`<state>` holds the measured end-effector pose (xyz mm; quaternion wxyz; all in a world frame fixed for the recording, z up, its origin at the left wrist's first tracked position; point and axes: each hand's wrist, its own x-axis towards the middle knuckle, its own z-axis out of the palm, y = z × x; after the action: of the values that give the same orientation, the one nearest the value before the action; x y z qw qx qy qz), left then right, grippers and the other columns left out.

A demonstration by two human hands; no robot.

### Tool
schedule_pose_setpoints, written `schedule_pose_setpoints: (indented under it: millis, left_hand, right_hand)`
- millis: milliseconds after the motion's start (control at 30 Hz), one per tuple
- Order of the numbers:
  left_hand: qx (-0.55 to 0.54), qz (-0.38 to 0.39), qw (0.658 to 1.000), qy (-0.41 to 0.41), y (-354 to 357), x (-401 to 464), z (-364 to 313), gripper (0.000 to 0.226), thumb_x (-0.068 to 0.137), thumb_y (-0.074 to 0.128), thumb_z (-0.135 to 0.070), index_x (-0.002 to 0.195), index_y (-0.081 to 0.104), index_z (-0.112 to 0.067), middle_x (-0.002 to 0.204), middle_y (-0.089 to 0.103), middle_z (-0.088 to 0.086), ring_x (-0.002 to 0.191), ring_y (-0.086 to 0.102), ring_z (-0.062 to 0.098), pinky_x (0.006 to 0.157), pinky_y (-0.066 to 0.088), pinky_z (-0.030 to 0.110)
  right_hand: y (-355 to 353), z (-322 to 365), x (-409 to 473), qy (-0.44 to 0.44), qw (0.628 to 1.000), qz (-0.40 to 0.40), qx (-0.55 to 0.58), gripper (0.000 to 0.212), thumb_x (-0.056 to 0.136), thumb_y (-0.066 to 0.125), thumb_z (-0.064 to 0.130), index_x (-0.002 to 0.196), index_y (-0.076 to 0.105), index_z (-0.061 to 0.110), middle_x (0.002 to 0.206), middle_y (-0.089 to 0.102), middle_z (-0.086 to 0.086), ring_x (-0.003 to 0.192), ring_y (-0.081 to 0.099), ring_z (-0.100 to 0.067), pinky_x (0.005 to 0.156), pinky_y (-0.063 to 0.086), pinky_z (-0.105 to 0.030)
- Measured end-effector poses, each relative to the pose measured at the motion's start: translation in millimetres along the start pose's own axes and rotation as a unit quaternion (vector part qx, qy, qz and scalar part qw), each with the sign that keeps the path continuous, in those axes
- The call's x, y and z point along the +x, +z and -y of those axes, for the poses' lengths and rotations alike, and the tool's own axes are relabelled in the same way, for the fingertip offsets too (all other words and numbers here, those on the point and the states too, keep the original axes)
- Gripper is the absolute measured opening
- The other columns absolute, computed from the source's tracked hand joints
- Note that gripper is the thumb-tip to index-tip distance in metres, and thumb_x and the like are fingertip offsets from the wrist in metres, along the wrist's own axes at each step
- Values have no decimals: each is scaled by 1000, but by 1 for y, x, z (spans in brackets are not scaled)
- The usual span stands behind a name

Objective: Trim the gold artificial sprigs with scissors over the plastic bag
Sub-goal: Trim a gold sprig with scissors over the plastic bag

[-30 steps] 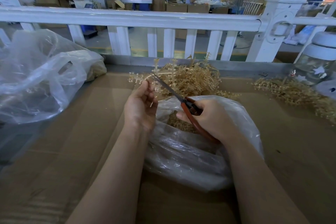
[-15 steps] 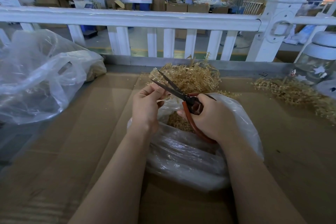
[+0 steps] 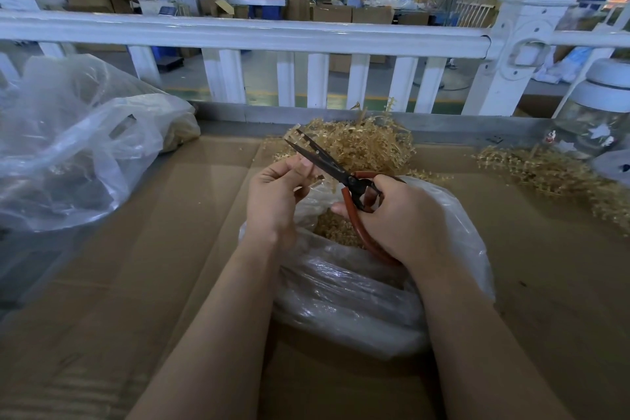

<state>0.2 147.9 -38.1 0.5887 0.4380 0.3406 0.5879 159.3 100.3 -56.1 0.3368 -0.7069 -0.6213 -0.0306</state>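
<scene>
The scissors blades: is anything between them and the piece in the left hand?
Nothing visible. The open scissors sit right beside the left hand fingers, above the plastic bag.

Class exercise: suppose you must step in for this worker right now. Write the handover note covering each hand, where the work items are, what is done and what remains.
Right hand: grips the red-handled scissors, blades open, pointing up-left.
Left hand: pinches a small sprig piece beside the blades, over the plastic bag.
Done: gold trimmings already lie in the bag.
Left: a sprig pile behind the bag and another pile to the right wait on the cardboard; a second bag sits far left.
</scene>
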Motion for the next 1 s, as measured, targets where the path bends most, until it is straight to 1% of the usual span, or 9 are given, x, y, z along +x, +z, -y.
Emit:
schedule_pose_setpoints:
  millis: [100, 233, 333, 433, 600, 700, 833, 1000]
  left_hand:
    - [-1, 1, 1000, -2, 0, 0, 0, 21, 94, 59, -4, 75, 67, -9, 66, 62, -1, 61, 43, 10, 65, 42, 21]
    - [-14, 3, 1000, -6, 2, 0, -1, 21, 95, 59, -6, 76, 67, -11, 66, 63, -4, 61, 43, 8, 64, 42, 18]
    - [-18, 7, 1000, -8, 1, -1, -1, 20, 95, 58, -6, 78, 67, -11, 62, 62, -7, 61, 44, 8, 62, 43, 16]
    - [-20, 9, 1000, -8, 1, -1, -1, 21, 95, 58, -6, 77, 67, -11, 60, 61, -8, 61, 43, 8, 61, 42, 15]
    - [-22, 8, 1000, -12, 0, -1, 0, 22, 95, 58, -6, 76, 68, -13, 61, 62, -8, 60, 46, 7, 63, 43, 16]
    - [-19, 5, 1000, -14, 0, -1, 0, 23, 95, 59, -7, 75, 68, -14, 63, 64, -7, 59, 47, 5, 63, 43, 16]
    - [-19, 0, 1000, -15, 1, -1, 0, 21, 95, 59, -7, 77, 67, -13, 63, 64, -7, 59, 46, 6, 64, 42, 18]
    - [-22, 6, 1000, -17, 0, -1, -1, 20, 95, 58, -8, 77, 66, -13, 65, 63, -7, 62, 45, 8, 65, 42, 18]
  right_hand:
    - [0, 0, 1, 0, 1000, -6, -10, 72, 66, 35, 95, 99, 66, 40, 65, 54, 28, 61, 50, 8, 51, 39, -16]
    - [-1, 1, 0, -7, 1000, -18, -19, 70, 69, 36, 95, 95, 68, 38, 62, 53, 26, 59, 50, 6, 49, 40, -16]
    - [-1, 0, 0, -12, 1000, -14, -18, 68, 69, 40, 93, 92, 69, 36, 59, 52, 25, 57, 49, 6, 48, 37, -17]
    - [-1, -1, 0, -14, 1000, -10, -14, 68, 70, 41, 93, 94, 70, 35, 60, 55, 23, 58, 51, 5, 50, 42, -18]
    - [2, -2, 1, -10, 1000, -11, 10, 71, 67, 39, 94, 94, 69, 36, 62, 58, 21, 60, 53, 4, 51, 42, -17]
    - [4, -4, 1, -8, 1000, -8, 19, 67, 68, 40, 94, 92, 67, 37, 63, 58, 21, 60, 54, 3, 54, 47, -18]
    - [5, -5, 2, -16, 1000, -15, 21, 62, 67, 40, 95, 88, 63, 41, 61, 57, 20, 59, 53, 3, 52, 44, -17]
    - [6, -7, 2, -14, 999, -15, 28, 67, 65, 42, 95, 88, 67, 36, 64, 60, 19, 63, 55, 3, 55, 47, -19]
